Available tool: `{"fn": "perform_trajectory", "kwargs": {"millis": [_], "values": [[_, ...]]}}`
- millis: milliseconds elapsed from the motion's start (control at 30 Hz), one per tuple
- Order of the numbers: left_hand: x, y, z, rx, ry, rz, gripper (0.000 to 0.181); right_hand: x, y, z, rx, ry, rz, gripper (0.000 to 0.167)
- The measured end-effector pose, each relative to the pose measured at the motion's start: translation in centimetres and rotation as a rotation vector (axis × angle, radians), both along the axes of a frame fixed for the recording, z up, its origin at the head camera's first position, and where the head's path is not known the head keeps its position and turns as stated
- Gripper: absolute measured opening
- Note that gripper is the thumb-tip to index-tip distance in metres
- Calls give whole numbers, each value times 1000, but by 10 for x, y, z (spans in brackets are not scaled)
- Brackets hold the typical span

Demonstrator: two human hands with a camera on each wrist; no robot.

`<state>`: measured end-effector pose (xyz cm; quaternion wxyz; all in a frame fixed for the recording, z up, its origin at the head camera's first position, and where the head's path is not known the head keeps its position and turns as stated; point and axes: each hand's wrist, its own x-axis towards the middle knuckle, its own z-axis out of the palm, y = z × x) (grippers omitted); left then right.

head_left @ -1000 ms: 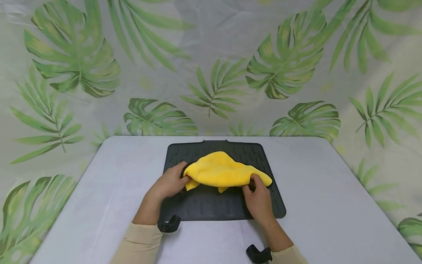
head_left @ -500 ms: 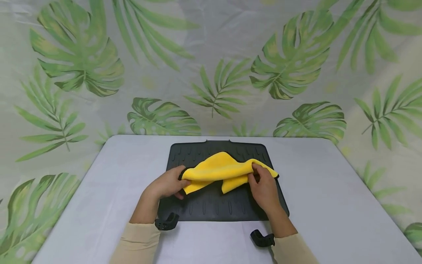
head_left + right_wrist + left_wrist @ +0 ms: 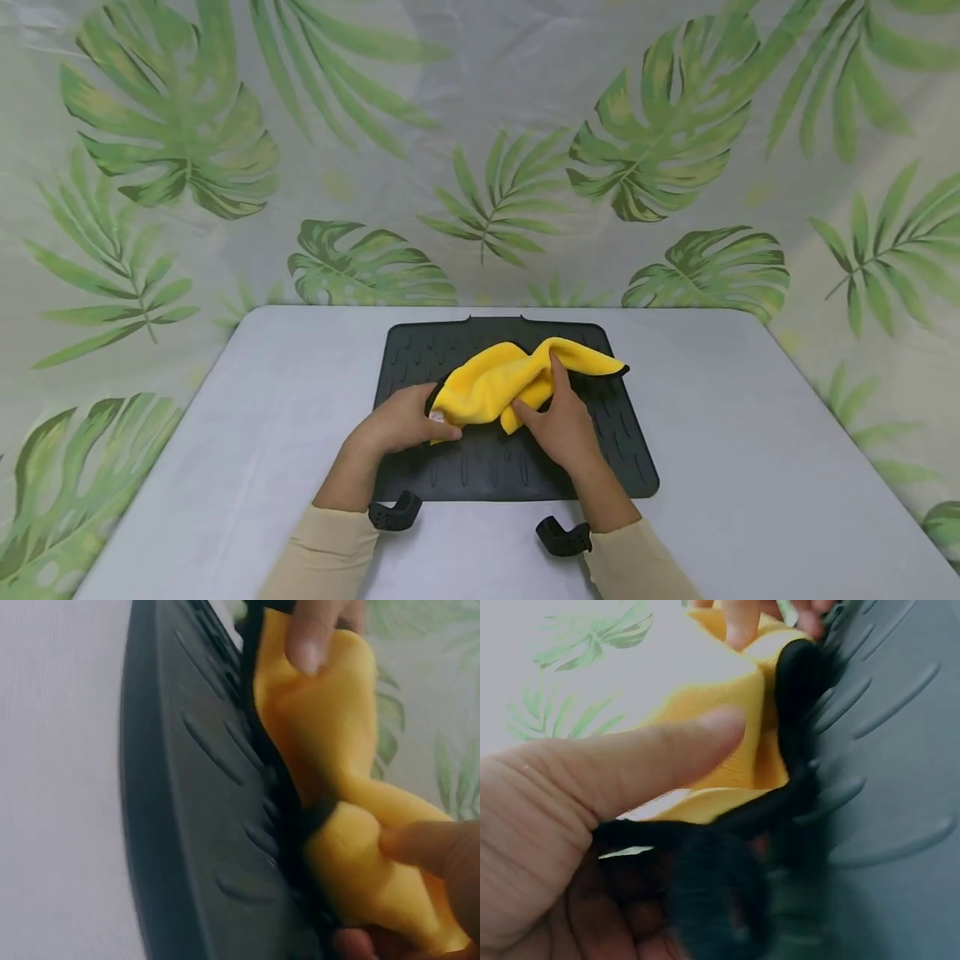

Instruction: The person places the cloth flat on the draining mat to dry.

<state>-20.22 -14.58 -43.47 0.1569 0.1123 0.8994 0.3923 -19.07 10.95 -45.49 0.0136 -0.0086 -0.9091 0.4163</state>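
A yellow cloth (image 3: pixel 483 387) with black edging is held bunched above a black mat. At its left end my left hand (image 3: pixel 405 419) grips it; in the left wrist view the thumb (image 3: pixel 682 750) lies over the cloth (image 3: pixel 705 697), the fingers behind. My right hand (image 3: pixel 566 429) pinches the cloth right of its middle, thumb and forefinger spread apart along a fold. The cloth's right tip (image 3: pixel 611 364) sticks out past that hand. In the right wrist view the cloth (image 3: pixel 322 720) hangs between both hands. A blurred black ribbed piece (image 3: pixel 720 892) shows beneath the left thumb.
The black mat (image 3: pixel 480 475) has raised ridges and lies on a white-covered table (image 3: pixel 750 467). Behind the table hangs a leaf-printed sheet (image 3: pixel 517 83). A black wrist mount sits on each forearm, the left one (image 3: pixel 395 511) and the right one (image 3: pixel 564 536).
My right hand has moved left along the cloth and its forefinger reaches up into it. The cloth is more bunched, its right tip raised. My left hand has shifted slightly right.
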Motion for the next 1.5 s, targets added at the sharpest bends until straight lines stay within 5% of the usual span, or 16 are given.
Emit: {"fn": "perform_trajectory", "kwargs": {"millis": [233, 567, 700, 800, 933, 1200, 1500], "values": [[1, 8, 0, -18, 105, 44, 26, -3, -5, -5, -326, 22, -62, 85], [-1, 13, 1, 69, 143, 98, 29, -6, 1, -5, -1255, -81, 28, 51], [1, 15, 1, 157, 71, 100, 37, -5, 5, -2, -1542, -116, 56, 40], [1, 15, 0, 235, -4, 104, 41, -6, 8, 0, -1645, -116, 40, 43], [-1, 10, -1, 255, -33, 115, 40, -8, 11, 0, -1611, -124, -71, 41], [-1, -11, 7, 183, -92, 86, 48, -17, 34, 8, -1158, -189, -319, 39], [4, -23, 15, 121, -218, 45, 67, -19, 67, 20, -693, -309, -171, 49]]}}
